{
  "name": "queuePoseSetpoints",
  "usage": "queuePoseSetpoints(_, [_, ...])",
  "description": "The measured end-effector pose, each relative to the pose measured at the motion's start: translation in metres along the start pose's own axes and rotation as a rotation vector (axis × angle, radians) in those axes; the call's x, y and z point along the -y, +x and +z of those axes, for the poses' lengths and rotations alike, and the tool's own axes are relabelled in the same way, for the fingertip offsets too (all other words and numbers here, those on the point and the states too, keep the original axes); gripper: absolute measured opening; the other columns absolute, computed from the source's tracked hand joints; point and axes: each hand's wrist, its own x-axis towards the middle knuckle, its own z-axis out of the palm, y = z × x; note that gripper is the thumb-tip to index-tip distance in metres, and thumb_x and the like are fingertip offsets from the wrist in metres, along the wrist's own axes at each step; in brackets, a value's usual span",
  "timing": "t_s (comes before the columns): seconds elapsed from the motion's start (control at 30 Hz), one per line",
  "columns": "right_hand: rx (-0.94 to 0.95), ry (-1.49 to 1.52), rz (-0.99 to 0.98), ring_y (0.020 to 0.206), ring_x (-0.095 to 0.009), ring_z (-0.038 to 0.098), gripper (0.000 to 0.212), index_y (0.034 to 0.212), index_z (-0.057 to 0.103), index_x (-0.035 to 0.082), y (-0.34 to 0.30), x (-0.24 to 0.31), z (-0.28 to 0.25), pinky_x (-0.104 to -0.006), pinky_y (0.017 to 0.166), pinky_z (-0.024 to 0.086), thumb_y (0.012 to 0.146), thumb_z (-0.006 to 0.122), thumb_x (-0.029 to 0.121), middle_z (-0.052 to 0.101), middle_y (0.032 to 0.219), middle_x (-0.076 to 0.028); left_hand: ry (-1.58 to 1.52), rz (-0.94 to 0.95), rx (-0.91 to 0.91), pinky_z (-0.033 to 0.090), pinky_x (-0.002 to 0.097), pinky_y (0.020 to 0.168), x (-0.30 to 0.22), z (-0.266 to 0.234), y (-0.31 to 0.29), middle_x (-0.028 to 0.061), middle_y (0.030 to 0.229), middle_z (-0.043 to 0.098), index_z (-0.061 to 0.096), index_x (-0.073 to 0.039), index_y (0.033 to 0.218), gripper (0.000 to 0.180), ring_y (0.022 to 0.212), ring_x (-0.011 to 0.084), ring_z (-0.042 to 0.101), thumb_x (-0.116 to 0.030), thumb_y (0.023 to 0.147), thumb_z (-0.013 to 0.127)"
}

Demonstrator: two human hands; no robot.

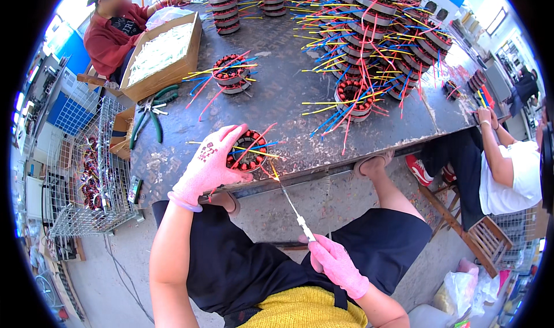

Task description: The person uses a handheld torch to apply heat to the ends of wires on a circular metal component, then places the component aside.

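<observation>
My left hand [209, 161], in a pink glove, closes round the left side of a motor stator [254, 165] at the table's near edge. This ring has red windings, and red, blue and yellow wires stick out of it. My right hand [339, 265], also gloved in pink, grips the white handle of a long thin tool [293, 205] with a narrow metal shaft. Its yellow-orange tip is close beside the wires at the stator's right side; whether it touches them I cannot tell.
On the dark metal table [277, 91], two stacked stators [232, 81] stand beyond my left hand. Tall stator stacks [369, 33] fill the far right. Green-handled pliers [151, 117] lie near a cardboard box [163, 45] of white strips. A wire basket [95, 212] hangs left. Two people sit nearby.
</observation>
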Motion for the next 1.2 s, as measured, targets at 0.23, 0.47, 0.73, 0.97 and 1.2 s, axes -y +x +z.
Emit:
queuePoseSetpoints(0.23, [0.005,-0.003,-0.022,0.060,-0.005,0.043,0.035,0.130,0.057,0.002,0.0007,0.0004,0.0016,-0.0221,0.055,0.035,0.103,0.050,0.023,0.046,0.069,0.005,0.011,0.000,0.004,0.039,0.0419,0.108,-0.0001,-0.0008,-0.0005,0.0187,0.138,0.050,0.045,-0.001,0.142,0.099,0.128,0.0360,0.048,-0.023,0.056,0.089])
queuePoseSetpoints(0.47, [0.015,0.056,0.006,0.059,-0.006,0.042,0.036,0.129,0.056,0.000,-0.0020,0.0028,0.0015,-0.0231,0.053,0.034,0.103,0.050,0.023,0.045,0.069,0.004,0.031,-0.030,0.005,0.039,0.0416,0.109,-0.0054,-0.0012,-0.0014,0.0186,0.140,0.048,0.044,-0.002,0.143,0.099,0.129,0.0358,0.048,-0.023,0.057,0.089])
queuePoseSetpoints(0.73, [0.010,-0.068,-0.038,0.059,-0.006,0.044,0.035,0.127,0.057,0.000,0.0012,0.0021,0.0002,-0.0242,0.055,0.037,0.103,0.048,0.024,0.047,0.070,0.003,0.015,-0.055,0.013,0.039,0.0415,0.109,-0.0042,-0.0003,-0.0002,0.0176,0.141,0.048,0.045,-0.003,0.143,0.098,0.129,0.0354,0.047,-0.024,0.058,0.090])
queuePoseSetpoints(0.97, [0.012,-0.041,-0.036,0.059,-0.006,0.044,0.035,0.126,0.057,0.000,0.0002,-0.0006,-0.0016,-0.0243,0.055,0.038,0.103,0.048,0.025,0.048,0.070,0.003,0.005,-0.024,0.011,0.039,0.0415,0.109,0.0003,0.0005,0.0012,0.0177,0.140,0.048,0.044,-0.003,0.143,0.100,0.129,0.0352,0.047,-0.024,0.057,0.091])
queuePoseSetpoints(1.2, [0.010,-0.017,-0.025,0.059,-0.006,0.044,0.035,0.126,0.057,-0.001,0.0026,-0.0029,0.0004,-0.0241,0.055,0.038,0.103,0.049,0.024,0.049,0.070,0.003,-0.029,-0.029,0.008,0.038,0.0418,0.108,-0.0014,-0.0003,0.0011,0.0198,0.139,0.049,0.046,-0.002,0.141,0.098,0.128,0.0373,0.048,-0.028,0.058,0.089])
